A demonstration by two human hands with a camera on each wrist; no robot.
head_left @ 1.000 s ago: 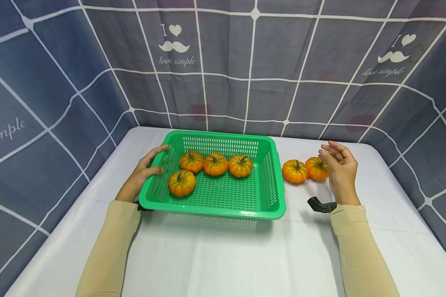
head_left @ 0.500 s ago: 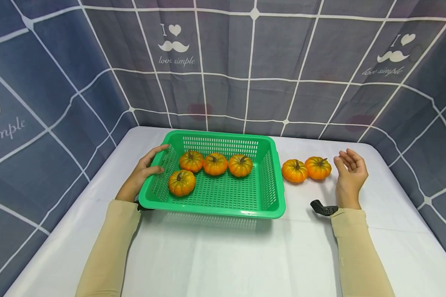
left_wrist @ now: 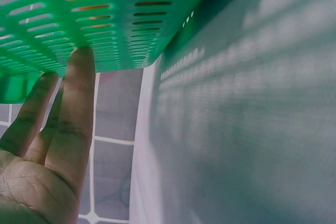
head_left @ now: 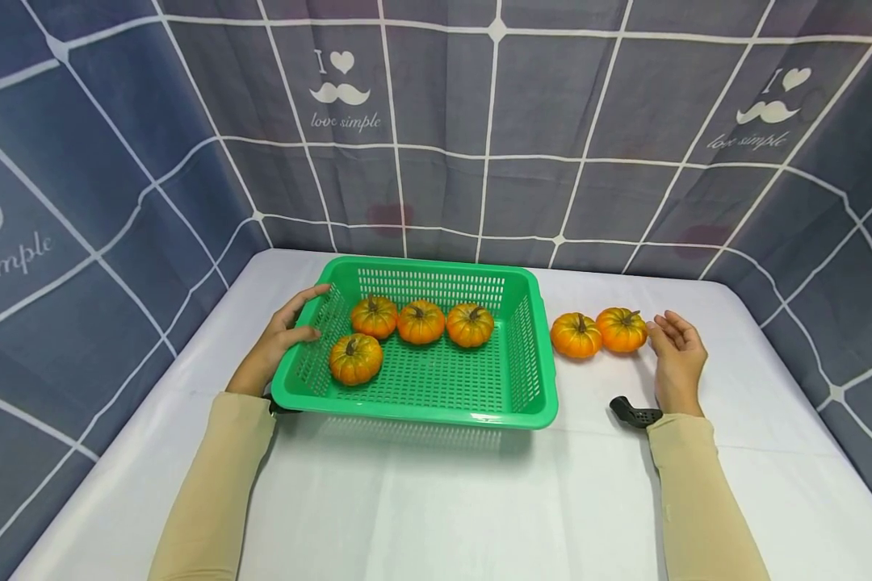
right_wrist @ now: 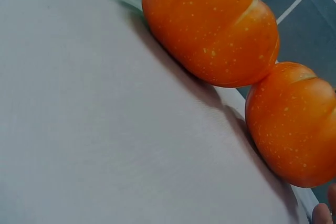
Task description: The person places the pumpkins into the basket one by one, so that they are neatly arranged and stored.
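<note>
A green plastic basket (head_left: 414, 414) with slotted walls holds several small orange pumpkins (head_left: 421, 323). My left hand (head_left: 279, 339) grips its left side, thumb over the rim; in the left wrist view, straight fingers (left_wrist: 73, 114) touch the slotted outside. To the basket's right, two more pumpkins stand side by side on the table: a left one (head_left: 576, 336) and a right one (head_left: 622, 330). My right hand (head_left: 678, 359) is just right of the right pumpkin (right_wrist: 294, 124), fingers loosely bent and holding nothing. Its fingertips (right_wrist: 321, 214) show at the corner of the right wrist view; contact cannot be told.
A white cloth (head_left: 436, 500) covers the table. Dark grey checked curtains (head_left: 436, 97) with white lines close off the back and both sides. A black wrist device (head_left: 634, 413) sits by the right cuff.
My right hand has moved off to the right and down from above the right pumpkin, then slightly back toward its side. The left hand, basket and pumpkins stay in place.
</note>
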